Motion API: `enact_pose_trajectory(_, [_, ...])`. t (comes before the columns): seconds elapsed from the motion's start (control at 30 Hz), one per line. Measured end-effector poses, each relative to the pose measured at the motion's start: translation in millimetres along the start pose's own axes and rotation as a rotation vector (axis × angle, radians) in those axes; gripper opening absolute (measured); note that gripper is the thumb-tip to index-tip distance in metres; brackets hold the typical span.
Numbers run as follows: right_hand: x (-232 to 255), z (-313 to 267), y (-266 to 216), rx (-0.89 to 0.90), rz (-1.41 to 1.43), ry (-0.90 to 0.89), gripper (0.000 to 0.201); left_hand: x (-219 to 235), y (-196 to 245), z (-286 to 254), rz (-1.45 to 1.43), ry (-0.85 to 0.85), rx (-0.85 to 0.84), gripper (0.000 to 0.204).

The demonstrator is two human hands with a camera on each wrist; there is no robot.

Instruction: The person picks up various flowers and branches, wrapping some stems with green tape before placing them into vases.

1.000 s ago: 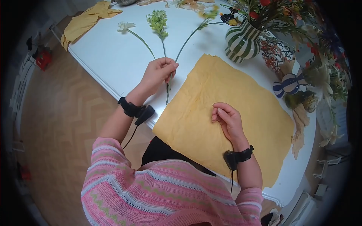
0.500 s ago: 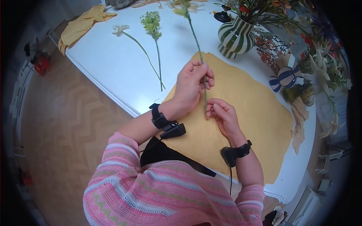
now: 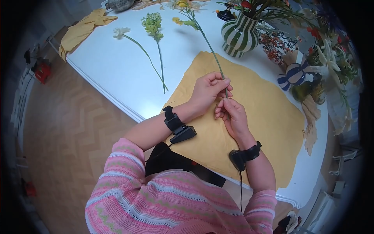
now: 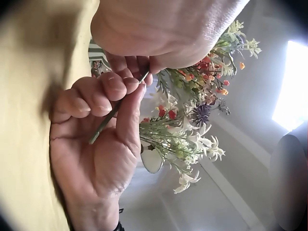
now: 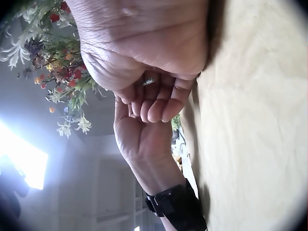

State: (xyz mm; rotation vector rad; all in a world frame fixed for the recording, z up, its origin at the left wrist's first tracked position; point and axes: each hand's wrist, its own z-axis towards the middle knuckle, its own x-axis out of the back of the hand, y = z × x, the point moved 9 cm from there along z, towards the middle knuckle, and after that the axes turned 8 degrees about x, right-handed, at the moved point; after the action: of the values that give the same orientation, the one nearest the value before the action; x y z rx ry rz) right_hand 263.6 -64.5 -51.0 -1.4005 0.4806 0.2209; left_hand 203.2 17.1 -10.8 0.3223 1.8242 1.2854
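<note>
In the head view, the left hand [image 3: 208, 93] pinches the green stem [image 3: 212, 51] of a yellow flower [image 3: 178, 21] above yellow paper [image 3: 269, 113]. Right below it, the right hand [image 3: 235, 119] grips the stem's lower end between thumb and curled fingers. The left wrist view shows the stem [image 4: 103, 128] crossing the right palm, the right hand [image 4: 91, 154] close under the left hand [image 4: 154, 29]. The stem's cut end [image 5: 148, 82] shows inside the right hand [image 5: 144, 48] in the right wrist view. A white flower [image 3: 121, 32] and a leafy green sprig [image 3: 152, 25] lie with stems crossed.
A green-striped vase [image 3: 240, 35] of flowers stands behind the paper. A blue-striped vase [image 3: 296, 75] is at the right, near more flowers. Crumpled yellow cloth or paper [image 3: 83, 29] hangs over the table's far left corner. White table [image 3: 117, 70] shows left of the paper.
The left hand has lifted the yellow flower's stem off the other two and carried it right, over the paper. The right hand, empty before, now grips the stem's lower end.
</note>
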Motion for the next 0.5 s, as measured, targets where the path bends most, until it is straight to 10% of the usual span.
enact_pose_trajectory(0.5, [-6,-1,-7,-0.008,-0.030,-0.035,0.032,7,19,1,0.073,0.026,-0.101,0.029])
